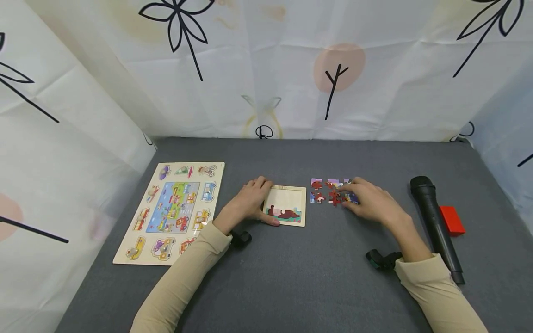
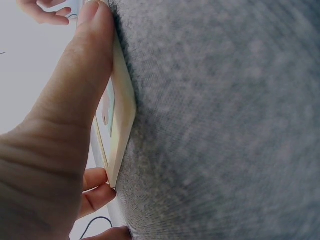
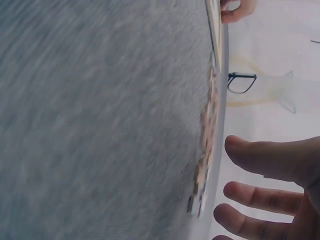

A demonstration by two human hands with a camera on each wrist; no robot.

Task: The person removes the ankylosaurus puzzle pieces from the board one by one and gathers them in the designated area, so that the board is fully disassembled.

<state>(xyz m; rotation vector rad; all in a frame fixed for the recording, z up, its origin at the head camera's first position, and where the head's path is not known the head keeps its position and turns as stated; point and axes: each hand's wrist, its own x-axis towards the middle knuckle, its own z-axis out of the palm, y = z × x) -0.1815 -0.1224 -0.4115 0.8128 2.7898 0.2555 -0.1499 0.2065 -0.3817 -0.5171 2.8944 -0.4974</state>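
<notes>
A small square wooden puzzle tray (image 1: 285, 224) lies on the table, with a few joined pieces (image 1: 285, 213) along its near side and a pale bare area above them. My left hand (image 1: 252, 200) holds the tray at its left side, thumb on the near edge and fingers toward the far edge; the thumb (image 2: 80, 65) lies along the rim in the left wrist view. Right of the tray, loose jigsaw pieces (image 1: 319, 197) sit in rows, coloured red, purple and blue. Over the rightmost pieces hovers my right hand (image 1: 370, 200), its fingers apart with nothing seen between them.
A larger wooden peg puzzle board (image 1: 137, 196) with vehicle shapes lies at the left. To the right are a black microphone (image 1: 435, 226) and a red block (image 1: 452, 220). White patterned cloth (image 1: 287, 101) hangs behind the grey table (image 1: 308, 286).
</notes>
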